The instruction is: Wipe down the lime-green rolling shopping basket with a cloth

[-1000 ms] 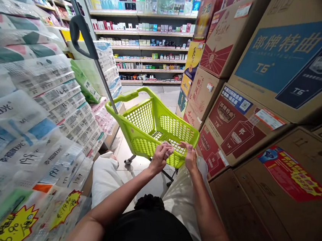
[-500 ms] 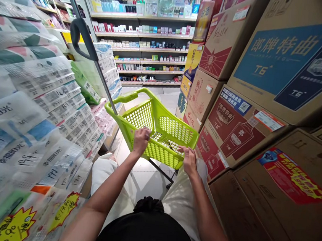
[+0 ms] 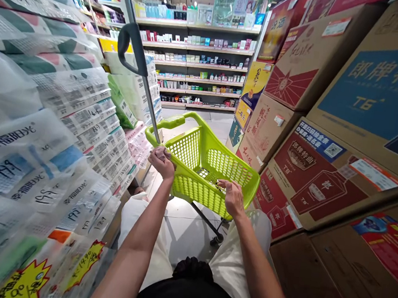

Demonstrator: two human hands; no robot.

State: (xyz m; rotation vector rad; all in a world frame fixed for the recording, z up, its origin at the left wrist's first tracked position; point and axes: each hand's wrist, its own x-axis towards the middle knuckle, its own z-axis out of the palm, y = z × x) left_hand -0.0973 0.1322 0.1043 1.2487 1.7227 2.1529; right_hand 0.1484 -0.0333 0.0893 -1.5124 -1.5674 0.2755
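Note:
A lime-green plastic shopping cart point(image 3: 201, 192) with perforated walls stands before my knees, turned at an angle. My left hand point(image 3: 164, 163) is closed around a crumpled pinkish-grey cloth point(image 3: 160, 153) at the cart's left corner, close below its handle point(image 3: 171, 121). My right hand point(image 3: 234, 198) is at the near rim towards the right, its fingers partly stretched over the basket. Whether it presses on the rim is hard to see. From the cart's left corner rises a grey pole with a dark looped grip point(image 3: 133, 47).
Plastic-wrapped packs point(image 3: 78, 108) are piled high on the left. Stacked cartons point(image 3: 310, 175) line the right side. Across the aisle ahead stand shelves point(image 3: 202, 47) of small boxed goods. A cart wheel point(image 3: 216, 239) is near my right knee.
My left hand has moved left along the cart's near rim with the cloth, towards the corner by the handle. My right hand stays by the near rim. The view has turned slightly left.

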